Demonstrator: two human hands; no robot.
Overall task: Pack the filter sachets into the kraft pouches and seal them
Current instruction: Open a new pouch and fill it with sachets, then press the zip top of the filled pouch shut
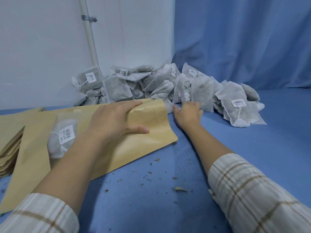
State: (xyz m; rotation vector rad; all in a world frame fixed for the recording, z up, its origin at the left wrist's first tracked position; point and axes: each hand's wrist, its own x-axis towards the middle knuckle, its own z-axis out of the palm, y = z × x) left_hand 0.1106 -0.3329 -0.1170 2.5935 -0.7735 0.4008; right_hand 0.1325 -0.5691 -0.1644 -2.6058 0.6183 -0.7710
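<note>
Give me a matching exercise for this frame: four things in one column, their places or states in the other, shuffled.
Things:
1. left hand
2. right hand
3. labelled sachet
4. stack of pouches

Places or states:
A. at the left edge of the table
B. reaching to the sachet pile
C. lying on the big kraft pouch
D. holding the pouch mouth

Pairs: 1-D, 2-B, 3-C, 4-A

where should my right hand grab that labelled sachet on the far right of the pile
Pinch the labelled sachet by its flat empty top edge, coming from the near left where the right hand is. The filled lower part bulges, and that side is free.
</note>
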